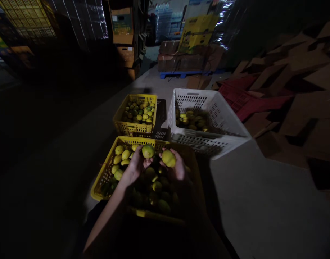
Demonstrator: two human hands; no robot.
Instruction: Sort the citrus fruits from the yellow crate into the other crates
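My left hand (137, 162) is closed around a greenish-yellow lemon (148, 151). A yellower lemon (168, 158) sits in my right hand (179, 167), its fingers curled about it. Both hands are above the near yellow crate (100, 172), which holds many lemons, some yellow and some greener. Shadow from my arms darkens the fruit in its middle and right. Behind it stands a smaller-looking yellow crate (135, 126) of mixed green and yellow lemons. To the right, a white crate (232, 135) has lemons at its bottom.
A red crate (253, 102) lies among a heap of flattened cardboard (307, 122) on the right. At the back, wrapped goods and a yellow box (197, 32) stand on a blue pallet (181, 75). Stacked cartons (124, 55) rise behind. The left side is very dark.
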